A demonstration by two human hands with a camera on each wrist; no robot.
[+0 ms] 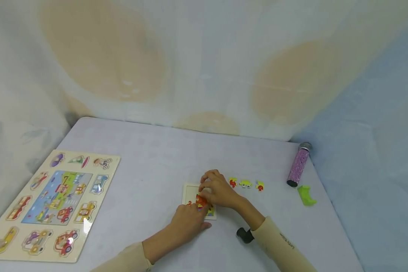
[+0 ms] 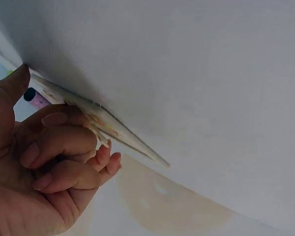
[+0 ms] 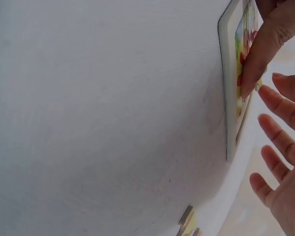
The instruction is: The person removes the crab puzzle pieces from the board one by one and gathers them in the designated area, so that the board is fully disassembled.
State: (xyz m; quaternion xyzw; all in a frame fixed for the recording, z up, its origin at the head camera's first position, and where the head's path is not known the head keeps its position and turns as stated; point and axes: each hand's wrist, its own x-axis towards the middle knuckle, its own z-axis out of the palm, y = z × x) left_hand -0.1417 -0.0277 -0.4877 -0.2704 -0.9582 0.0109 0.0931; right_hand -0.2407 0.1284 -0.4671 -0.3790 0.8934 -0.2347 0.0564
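A small square jigsaw puzzle in a pale frame lies under both hands, with a colourful picture partly filled in. My left hand comes from the near side, and its index finger presses on the picture. In the left wrist view, the other left fingers are loosely bent and hold nothing. My right hand hovers over the frame's right side, its fingertips close to an orange-red part of the picture. Spread right fingers show in the right wrist view, beside the frame edge.
Several loose puzzle pieces lie in a row right of the frame. A large vehicle picture board covers the table's left. Toward the right are a purple glittery microphone and a green curved piece. A black object sits by the right forearm.
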